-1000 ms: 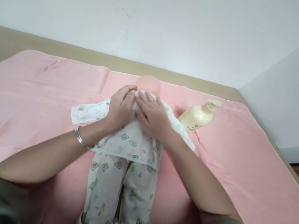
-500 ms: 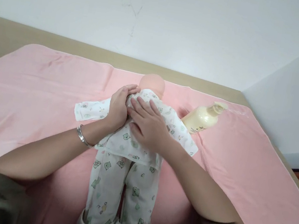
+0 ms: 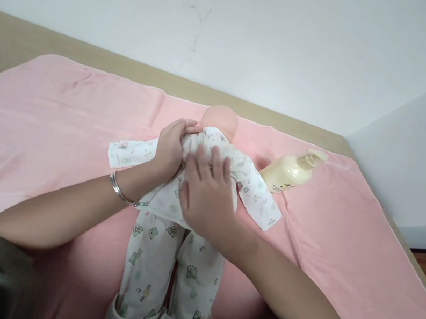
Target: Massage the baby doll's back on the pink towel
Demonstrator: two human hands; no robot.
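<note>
A baby doll [image 3: 220, 119] lies with its legs toward me, dressed in a white printed top [image 3: 167, 200] and matching trousers [image 3: 150, 263]. Its face is out of sight. My left hand [image 3: 172, 144] rests along the left side of the doll's upper body, fingers stretched out near the shoulder and neck. My right hand [image 3: 209, 194] lies over the back of the top with its fingers spread, slightly smeared by motion. Both sleeves of the top stretch outward on the cloth.
A pale yellow pump bottle [image 3: 288, 172] leans or lies by the doll's right-hand sleeve. Under everything is a pink cloth [image 3: 95, 107] on a wooden surface [image 3: 9, 33]. A white wall [image 3: 277, 45] rises behind, with another wall at the right.
My right hand has slid down the doll's back toward me, with its fingers now pointing more upward. My left hand has stayed by the shoulder. The view has tilted slightly.
</note>
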